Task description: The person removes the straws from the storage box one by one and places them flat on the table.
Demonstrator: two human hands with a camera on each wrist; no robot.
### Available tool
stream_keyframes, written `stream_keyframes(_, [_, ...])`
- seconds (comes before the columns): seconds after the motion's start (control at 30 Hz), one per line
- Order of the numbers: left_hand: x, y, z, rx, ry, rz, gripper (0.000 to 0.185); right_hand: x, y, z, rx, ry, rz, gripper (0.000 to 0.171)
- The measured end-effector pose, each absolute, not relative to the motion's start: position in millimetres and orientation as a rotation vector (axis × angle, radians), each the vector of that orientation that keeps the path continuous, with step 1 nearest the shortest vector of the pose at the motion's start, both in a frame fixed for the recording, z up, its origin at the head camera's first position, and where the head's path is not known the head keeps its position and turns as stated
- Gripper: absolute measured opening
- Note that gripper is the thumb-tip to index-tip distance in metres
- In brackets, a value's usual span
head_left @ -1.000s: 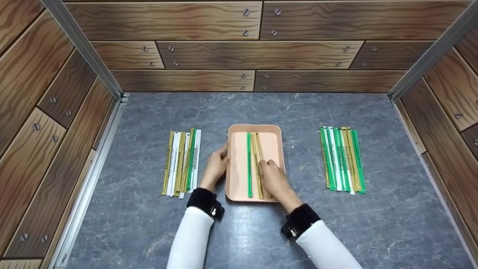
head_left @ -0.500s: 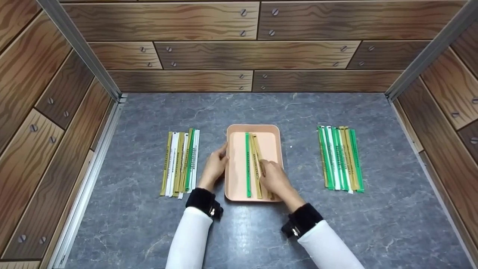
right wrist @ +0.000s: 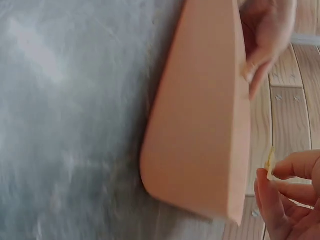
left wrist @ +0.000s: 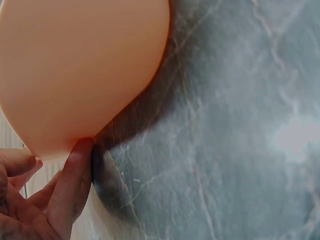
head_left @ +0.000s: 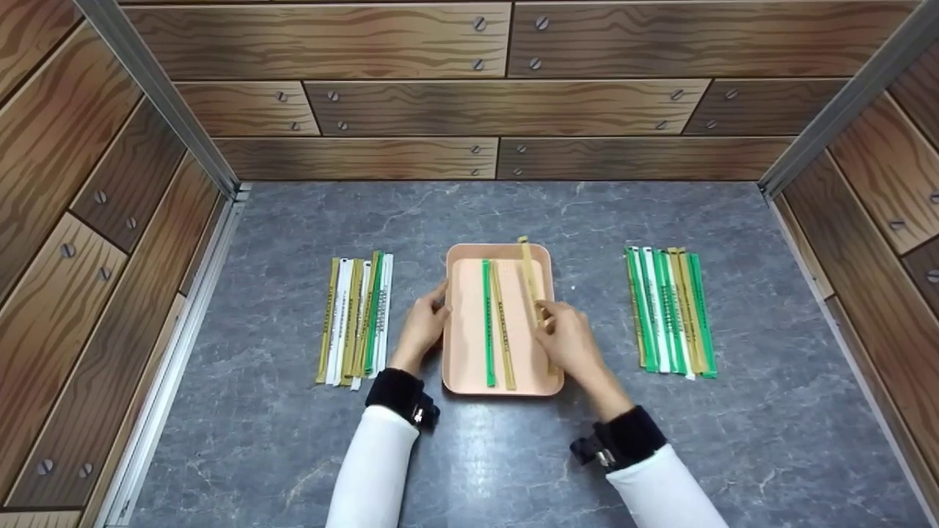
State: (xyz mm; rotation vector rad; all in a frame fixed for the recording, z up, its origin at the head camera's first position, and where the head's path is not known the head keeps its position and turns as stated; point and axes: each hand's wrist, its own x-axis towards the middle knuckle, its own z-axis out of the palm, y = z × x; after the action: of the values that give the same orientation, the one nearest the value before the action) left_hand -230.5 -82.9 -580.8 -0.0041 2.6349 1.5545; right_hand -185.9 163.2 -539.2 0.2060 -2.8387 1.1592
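Note:
In the head view a peach tray [head_left: 461, 367] stands mid-table. A green wrapped straw [head_left: 488, 323] and a gold wrapped straw [head_left: 502, 326] lie in it, side by side. My right hand [head_left: 571, 339] pinches another gold wrapped straw [head_left: 529, 273] between thumb and fingers, over the tray's right part; its far end reaches past the back rim. In the right wrist view only an end of this held straw [right wrist: 270, 164] shows at the fingertips. My left hand [head_left: 423, 326] holds the tray's left rim, its fingers against the outer wall in the left wrist view.
Left of the tray lies a row of gold, white and green wrapped straws [head_left: 354, 319]. A similar row of straws [head_left: 671, 312] lies to the right. Wood-patterned walls [head_left: 499, 106] bound the grey marbled table [head_left: 469, 469] at the back and sides.
My right hand has drawn one gold straw away from the other in the tray, lifting it and moving right. The left hand has stayed on the tray's rim.

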Motion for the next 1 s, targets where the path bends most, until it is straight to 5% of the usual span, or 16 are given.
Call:
stream_keyframes(0.63, [-231, -83, -580, -0.069, 2.547, 1.594, 0.054, -185, 290, -547, -0.291, -2.878, 0.835, 0.043])
stream_keyframes(1.0, [-230, -82, -582, -0.053, 2.597, 1.575, 0.054, -193, 315, -554, -0.399, -3.029, 0.756, 0.043])
